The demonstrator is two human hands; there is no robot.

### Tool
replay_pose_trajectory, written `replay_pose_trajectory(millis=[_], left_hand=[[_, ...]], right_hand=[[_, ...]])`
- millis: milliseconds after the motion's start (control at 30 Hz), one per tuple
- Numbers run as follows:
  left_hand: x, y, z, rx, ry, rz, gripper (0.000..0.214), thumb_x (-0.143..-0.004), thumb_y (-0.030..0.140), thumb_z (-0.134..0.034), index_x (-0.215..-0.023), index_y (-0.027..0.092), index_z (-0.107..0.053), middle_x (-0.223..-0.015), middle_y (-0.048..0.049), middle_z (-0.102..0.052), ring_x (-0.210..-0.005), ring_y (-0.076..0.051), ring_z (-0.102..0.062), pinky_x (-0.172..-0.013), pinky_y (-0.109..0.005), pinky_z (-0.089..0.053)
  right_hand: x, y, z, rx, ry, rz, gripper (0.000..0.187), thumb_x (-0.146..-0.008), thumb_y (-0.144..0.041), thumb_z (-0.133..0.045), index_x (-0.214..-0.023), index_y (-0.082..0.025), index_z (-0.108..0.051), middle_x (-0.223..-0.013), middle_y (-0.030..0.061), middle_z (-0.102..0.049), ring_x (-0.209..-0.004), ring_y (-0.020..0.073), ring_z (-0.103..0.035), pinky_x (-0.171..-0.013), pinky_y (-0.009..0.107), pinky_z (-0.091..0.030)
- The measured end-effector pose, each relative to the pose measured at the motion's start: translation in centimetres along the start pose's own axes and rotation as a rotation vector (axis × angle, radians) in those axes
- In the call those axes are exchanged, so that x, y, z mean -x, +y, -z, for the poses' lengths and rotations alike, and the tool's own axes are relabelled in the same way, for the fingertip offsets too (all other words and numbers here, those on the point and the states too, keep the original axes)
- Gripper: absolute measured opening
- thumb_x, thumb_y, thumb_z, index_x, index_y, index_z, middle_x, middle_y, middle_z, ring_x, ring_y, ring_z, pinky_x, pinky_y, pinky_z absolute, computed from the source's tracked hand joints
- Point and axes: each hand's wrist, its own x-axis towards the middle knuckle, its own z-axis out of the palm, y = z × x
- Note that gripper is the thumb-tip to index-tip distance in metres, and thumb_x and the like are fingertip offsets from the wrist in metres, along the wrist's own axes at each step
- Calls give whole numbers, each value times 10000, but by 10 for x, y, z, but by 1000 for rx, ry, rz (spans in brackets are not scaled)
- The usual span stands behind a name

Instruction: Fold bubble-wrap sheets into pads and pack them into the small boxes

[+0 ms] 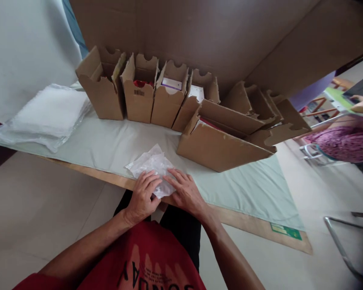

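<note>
Apparently smoothing crumpled plastic at the near edge of the tabletop under left hand and right hand; cannot tell either grip, pinching or merely pressing; probably calls next for light fingertip control.

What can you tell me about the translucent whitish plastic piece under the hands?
The translucent whitish plastic piece looks thin and film-like, crumpled, with shiny creases and an uneven, pointed far edge. It lies on the pale green cloth, its near end reaching the brown board edge. Fingers of the left hand and right hand rest on it, partly hiding it; bag or single sheet, I cannot tell.
</note>
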Motion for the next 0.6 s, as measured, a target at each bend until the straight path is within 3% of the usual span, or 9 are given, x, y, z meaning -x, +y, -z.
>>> replay_pose_trajectory(millis=[133,267,333,433,533,600], left_hand=[[-6,2,18,107,-49,25,469,-827,137,-558,-1290,201,-583,-1259,-126,-685,-1343,-309,-562,-1194,-591,-378],[-2,9,31,65,-122,-13,641,-815,267,-659,-1426,180,-489,-1377,-163,-637,-1404,-358,-508,-1226,-641,-292],[1,9,30,42,-102,-20,548,-826,209,-651,-1363,193,-543,-1317,-138,-682,-1359,-330,-559,-1214,-611,-336],[3,6,25,65,-54,9,375,-815,87,-576,-1162,212,-645,-1147,-87,-753,-1229,-275,-657,-1151,-541,-443],[3,0,23,86,-45,37,308,-795,101,-587,-1068,212,-676,-1096,-84,-768,-1169,-272,-688,-1119,-525,-476],[2,-3,25,107,-48,63,267,-792,137,-618,-1038,211,-689,-1088,-92,-771,-1141,-276,-698,-1103,-511,-490]], right_hand=[[-8,-9,10,60,-29,35,515,-835,-112,-615,-1342,-203,-613,-1236,149,-697,-1046,285,-653,-897,409,-456],[-9,-30,36,128,-109,23,337,-875,-240,-640,-1206,-183,-655,-908,95,-720,-815,241,-638,-796,366,-409],[-9,-37,45,133,-169,26,302,-878,-275,-648,-1163,-177,-670,-872,89,-717,-776,231,-630,-785,366,-409],[-4,-39,53,73,-175,23,397,-880,-432,-701,-1178,-169,-686,-956,124,-730,-853,270,-653,-831,410,-446],[7,-32,53,-27,-48,30,620,-835,-522,-758,-1352,-208,-621,-1335,180,-648,-1142,351,-623,-966,504,-456],[11,-26,48,-131,-9,67,693,-852,-470,-755,-1470,-256,-524,-1505,157,-541,-1308,350,-550,-1050,524,-435]])
